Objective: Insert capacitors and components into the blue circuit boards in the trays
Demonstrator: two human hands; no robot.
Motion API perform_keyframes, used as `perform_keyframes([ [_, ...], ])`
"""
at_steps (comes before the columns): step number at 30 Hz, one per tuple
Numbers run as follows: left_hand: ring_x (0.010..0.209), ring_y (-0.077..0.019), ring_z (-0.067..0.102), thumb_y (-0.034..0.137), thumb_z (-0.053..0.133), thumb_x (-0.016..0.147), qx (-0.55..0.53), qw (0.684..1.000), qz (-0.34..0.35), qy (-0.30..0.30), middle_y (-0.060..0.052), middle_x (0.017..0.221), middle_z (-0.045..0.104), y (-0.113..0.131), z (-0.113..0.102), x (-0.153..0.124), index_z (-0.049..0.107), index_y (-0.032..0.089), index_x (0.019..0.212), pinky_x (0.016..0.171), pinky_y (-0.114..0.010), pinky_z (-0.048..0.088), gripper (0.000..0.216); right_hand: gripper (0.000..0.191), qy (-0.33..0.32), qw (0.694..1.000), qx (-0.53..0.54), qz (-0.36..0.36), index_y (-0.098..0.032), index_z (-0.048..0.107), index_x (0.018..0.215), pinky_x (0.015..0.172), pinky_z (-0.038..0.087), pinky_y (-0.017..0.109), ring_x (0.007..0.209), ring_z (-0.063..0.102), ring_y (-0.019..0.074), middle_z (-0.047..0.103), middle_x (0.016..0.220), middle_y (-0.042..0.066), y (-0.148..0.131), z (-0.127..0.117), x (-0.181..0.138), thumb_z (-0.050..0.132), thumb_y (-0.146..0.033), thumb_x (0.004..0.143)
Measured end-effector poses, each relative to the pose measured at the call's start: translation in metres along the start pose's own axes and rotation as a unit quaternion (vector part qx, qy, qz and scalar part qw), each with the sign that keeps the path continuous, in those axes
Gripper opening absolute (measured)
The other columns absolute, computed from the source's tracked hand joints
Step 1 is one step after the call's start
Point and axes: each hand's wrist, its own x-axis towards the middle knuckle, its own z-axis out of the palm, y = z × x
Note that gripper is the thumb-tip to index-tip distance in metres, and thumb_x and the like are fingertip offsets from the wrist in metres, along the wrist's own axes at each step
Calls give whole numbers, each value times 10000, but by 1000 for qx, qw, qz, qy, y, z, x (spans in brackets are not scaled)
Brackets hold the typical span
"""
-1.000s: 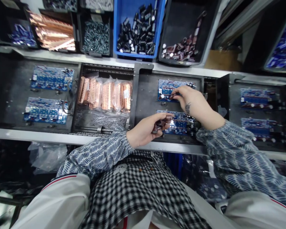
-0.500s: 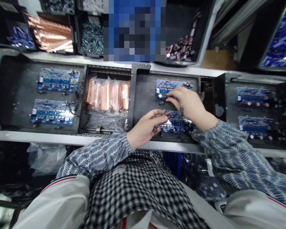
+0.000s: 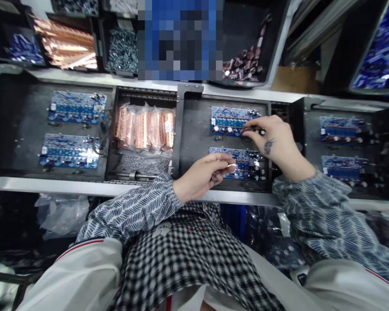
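My left hand (image 3: pixel 201 176) is curled around a few dark maroon capacitors (image 3: pixel 221 169), held just above the near blue circuit board (image 3: pixel 238 163) in the middle black tray (image 3: pixel 194 142). My right hand (image 3: pixel 274 140) pinches a small component at the right part of the far blue circuit board (image 3: pixel 230 122). Two white-topped capacitors stand on that far board's left side.
A tray at the left holds two more blue boards (image 3: pixel 71 125). Bagged copper pieces (image 3: pixel 145 129) lie in the compartment between. Another tray with boards (image 3: pixel 343 147) is at the right. Bins of capacitors (image 3: pixel 243 69), screws (image 3: pixel 123 51) and copper strips (image 3: pixel 66 43) line the back.
My right hand has moved rightward along the far board, from its left part to its right part. A second capacitor now stands on the board. The left hand has barely moved.
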Motion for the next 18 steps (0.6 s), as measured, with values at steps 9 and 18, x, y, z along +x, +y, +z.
perform_keyframes([
  [9,848,-102,685,0,595,963,23,998,-27,-61,-134,1128,729,-5,-9,-4,787,108,947,511,-129,349,221,247,-61,994,-89,-38,-240,770,1011,890,495,567,995,641,378,754,934,127,-1,5,4,562,-371,991],
  [18,756,-72,695,39,594,1011,9,998,-30,-53,-86,975,725,-6,-8,-13,783,129,952,467,-84,347,217,289,-54,987,-134,-71,-253,773,977,887,458,517,969,622,337,731,878,111,4,8,8,517,-380,1017],
])
